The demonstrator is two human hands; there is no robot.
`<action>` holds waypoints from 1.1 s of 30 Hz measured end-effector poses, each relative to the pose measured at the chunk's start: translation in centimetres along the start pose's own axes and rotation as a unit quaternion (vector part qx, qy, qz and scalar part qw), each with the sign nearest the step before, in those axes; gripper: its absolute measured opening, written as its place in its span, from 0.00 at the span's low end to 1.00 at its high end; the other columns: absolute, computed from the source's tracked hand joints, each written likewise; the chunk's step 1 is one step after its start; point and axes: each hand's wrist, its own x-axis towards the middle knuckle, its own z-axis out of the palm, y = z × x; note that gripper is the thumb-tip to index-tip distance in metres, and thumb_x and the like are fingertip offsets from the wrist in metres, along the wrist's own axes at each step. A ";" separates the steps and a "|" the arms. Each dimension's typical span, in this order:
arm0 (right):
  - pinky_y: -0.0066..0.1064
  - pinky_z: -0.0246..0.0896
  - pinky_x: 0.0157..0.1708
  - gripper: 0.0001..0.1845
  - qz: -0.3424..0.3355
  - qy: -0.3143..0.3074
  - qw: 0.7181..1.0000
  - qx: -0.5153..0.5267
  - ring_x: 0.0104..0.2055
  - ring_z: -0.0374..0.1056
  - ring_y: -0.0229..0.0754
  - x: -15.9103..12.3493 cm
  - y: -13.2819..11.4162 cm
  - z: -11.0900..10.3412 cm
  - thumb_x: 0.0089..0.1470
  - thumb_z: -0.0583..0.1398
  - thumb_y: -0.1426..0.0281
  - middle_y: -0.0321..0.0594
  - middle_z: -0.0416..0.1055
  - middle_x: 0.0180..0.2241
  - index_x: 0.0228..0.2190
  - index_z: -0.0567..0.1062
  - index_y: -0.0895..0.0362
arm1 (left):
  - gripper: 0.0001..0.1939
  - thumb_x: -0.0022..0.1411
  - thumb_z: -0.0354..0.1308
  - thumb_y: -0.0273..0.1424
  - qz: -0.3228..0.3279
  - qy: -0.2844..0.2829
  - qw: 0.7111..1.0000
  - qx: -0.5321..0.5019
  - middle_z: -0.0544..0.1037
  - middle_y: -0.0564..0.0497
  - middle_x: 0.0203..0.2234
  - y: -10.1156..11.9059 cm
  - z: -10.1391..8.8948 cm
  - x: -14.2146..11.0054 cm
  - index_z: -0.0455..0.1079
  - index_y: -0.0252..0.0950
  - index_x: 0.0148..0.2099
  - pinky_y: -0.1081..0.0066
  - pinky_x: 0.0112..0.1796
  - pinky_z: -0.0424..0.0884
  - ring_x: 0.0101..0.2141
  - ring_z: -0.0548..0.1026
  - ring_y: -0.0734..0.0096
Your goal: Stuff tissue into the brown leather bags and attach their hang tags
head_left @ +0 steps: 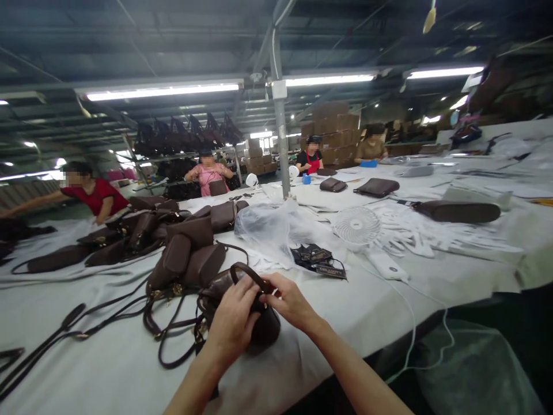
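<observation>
A dark brown handbag [266,327] rests on the pale-covered table near its front edge, its short handle [246,268] arching up. Across the top of the bag lies my left hand [235,311], fingers stretched over it and touching. My right hand [286,300] is closed at the handle's right end, thumb and fingers pinched near a small gold fitting. Part of the bag's opening is hidden beneath my left hand. A long brown strap [177,364] loops on the table to the left of the bag.
Brown handbags [190,253] are heaped to the left, with straps trailing. Beyond my hands lie a clear plastic bag [268,225], black tags [317,259] and a white fan [358,226] with a cable. A post [281,138] rises behind. Several co-workers [211,176] are around the table.
</observation>
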 end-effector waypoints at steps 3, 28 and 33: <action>0.29 0.64 0.33 0.16 0.008 0.014 1.000 0.014 0.36 0.67 0.40 -0.1 0.3 0.1 0.51 0.61 0.74 0.38 0.72 0.35 0.44 0.75 0.55 | 0.16 0.59 0.53 0.21 0.000 -0.010 0.994 0.105 0.76 0.42 0.48 -0.1 0.6 0.9 0.68 0.35 0.50 0.50 0.51 0.69 0.51 0.73 0.53; 0.29 0.66 0.34 0.17 0.099 0.089 0.929 0.347 0.33 0.70 0.38 -2.1 1.3 2.2 0.45 0.66 0.69 0.34 0.73 0.31 0.40 0.72 0.54 | 0.16 0.59 0.49 0.19 0.093 -0.148 0.964 0.200 0.75 0.46 0.39 0.8 0.2 1.4 0.66 0.37 0.48 0.60 0.43 0.67 0.39 0.74 0.61; 0.29 0.68 0.33 0.19 0.110 0.119 0.922 0.351 0.32 0.69 0.38 -2.4 1.2 3.1 0.40 0.69 0.67 0.34 0.73 0.32 0.35 0.72 0.54 | 0.09 0.66 0.50 0.26 0.148 -0.058 0.963 0.217 0.72 0.50 0.27 -0.5 1.2 0.5 0.67 0.37 0.32 0.64 0.36 0.66 0.30 0.71 0.65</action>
